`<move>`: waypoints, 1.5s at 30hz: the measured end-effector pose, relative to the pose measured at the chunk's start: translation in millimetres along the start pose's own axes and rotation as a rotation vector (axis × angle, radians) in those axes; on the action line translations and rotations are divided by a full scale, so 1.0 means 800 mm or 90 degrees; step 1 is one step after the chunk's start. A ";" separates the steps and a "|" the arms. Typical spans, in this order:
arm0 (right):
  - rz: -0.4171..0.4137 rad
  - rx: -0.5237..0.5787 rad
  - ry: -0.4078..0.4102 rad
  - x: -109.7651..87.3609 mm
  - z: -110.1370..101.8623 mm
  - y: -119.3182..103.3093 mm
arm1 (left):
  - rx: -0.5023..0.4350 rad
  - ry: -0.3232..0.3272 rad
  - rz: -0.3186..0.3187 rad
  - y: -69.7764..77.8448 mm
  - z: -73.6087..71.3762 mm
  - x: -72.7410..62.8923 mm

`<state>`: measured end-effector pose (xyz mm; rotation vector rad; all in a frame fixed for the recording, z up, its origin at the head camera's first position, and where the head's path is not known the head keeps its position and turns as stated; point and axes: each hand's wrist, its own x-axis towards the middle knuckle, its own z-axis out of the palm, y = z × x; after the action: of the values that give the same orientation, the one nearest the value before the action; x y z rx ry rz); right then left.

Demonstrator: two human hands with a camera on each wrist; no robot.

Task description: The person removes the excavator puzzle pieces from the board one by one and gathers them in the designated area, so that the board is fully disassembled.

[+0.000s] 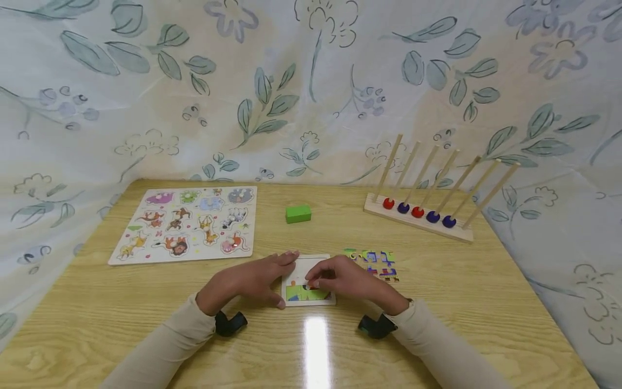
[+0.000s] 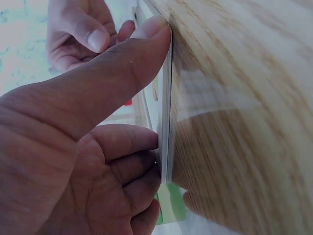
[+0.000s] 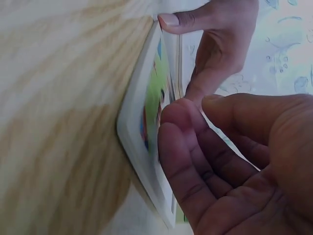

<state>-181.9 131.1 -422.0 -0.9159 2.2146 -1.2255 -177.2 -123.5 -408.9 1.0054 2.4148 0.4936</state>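
A small white-framed jigsaw tray (image 1: 308, 303) lies on the table, with green puzzle pieces (image 1: 293, 293) along its near side. My left hand (image 1: 255, 278) grips the tray's left side, thumb at the near corner and fingers along the far part of the edge. Over the tray, my right hand (image 1: 340, 278) has its fingers bent and pinches a small puzzle piece (image 1: 311, 287) with dark and red patches, mostly hidden by the fingertips. In the right wrist view those fingertips are right at the green picture (image 3: 155, 85). Loose jigsaw pieces (image 1: 384, 265) lie right of the tray, partly behind my right hand.
A white animal peg puzzle board (image 1: 184, 224) lies at the back left. Beyond the tray sits a green block (image 1: 298, 214). A wooden rack of upright rods (image 1: 418, 220) with red and dark blue beads stands at the back right, near the floral cloth (image 1: 311, 108).
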 end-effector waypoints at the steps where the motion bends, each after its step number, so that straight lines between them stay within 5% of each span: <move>1: 0.001 0.006 -0.001 0.001 0.002 0.000 | 0.001 -0.001 -0.002 0.000 -0.001 0.000; 17: 0.009 0.018 -0.023 0.010 0.009 -0.010 | -0.005 -0.005 -0.007 0.002 0.000 0.003; 32: -0.058 0.006 -0.096 0.011 0.011 -0.005 | -0.026 0.002 -0.004 0.000 0.003 0.001; 45: -0.100 0.029 -0.080 0.012 0.013 0.000 | -0.036 0.012 0.004 -0.003 0.003 0.002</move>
<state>-181.2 118.3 -427.5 -1.1342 2.0413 -1.2461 -178.5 -123.6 -412.4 0.9889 2.4010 0.5734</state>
